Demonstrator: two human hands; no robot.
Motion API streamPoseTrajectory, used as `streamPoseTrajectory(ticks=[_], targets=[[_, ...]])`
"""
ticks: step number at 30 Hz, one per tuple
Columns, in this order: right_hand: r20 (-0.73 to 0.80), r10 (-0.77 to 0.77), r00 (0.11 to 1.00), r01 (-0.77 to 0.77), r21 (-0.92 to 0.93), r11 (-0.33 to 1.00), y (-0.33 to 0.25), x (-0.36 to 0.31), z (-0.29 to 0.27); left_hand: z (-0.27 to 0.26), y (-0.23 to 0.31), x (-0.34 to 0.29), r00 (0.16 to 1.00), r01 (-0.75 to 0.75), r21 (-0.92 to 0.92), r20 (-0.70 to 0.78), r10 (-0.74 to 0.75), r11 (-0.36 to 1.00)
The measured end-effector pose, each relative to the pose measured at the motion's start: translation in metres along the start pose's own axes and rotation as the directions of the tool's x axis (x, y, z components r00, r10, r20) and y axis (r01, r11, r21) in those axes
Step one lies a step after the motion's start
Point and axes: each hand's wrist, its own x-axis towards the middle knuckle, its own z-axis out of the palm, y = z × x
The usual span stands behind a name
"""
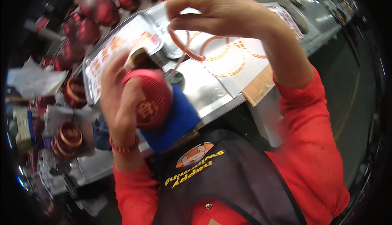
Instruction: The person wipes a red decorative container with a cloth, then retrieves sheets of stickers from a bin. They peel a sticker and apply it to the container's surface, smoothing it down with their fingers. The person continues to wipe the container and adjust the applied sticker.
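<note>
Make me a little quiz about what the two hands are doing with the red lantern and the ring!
1. True or false: the left hand holds a round red lantern.
2. What does the right hand pinch between its fingertips? A) a thin red and gold ring B) a spoon C) a blue cloth
3. Fill the gap: the sheet lying on the metal table is printed with more ____ shapes.

Key:
1. True. The left hand is wrapped around the lantern, just above a blue cloth.
2. A. The ring hangs from the right hand's fingertips, above the sheet.
3. Ring.
</note>
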Motion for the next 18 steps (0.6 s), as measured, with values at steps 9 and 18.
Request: streamPoseTrajectory(ticks=[9,18], targets=[[0.024,0.124,0.992,-0.125,0.069,0.99,-0.062,0.0,0.015,-0.002,0.027,-0.001,0.818,0.493,-0.497,0.544,-0.186,0.714],[0.152,0.403,0.903,-0.429,0.402,0.809,-0.053,-0.023,0.09,-0.056,0.022,-0.034,0.842,0.533,-0.285,0.273,-0.466,0.796]])
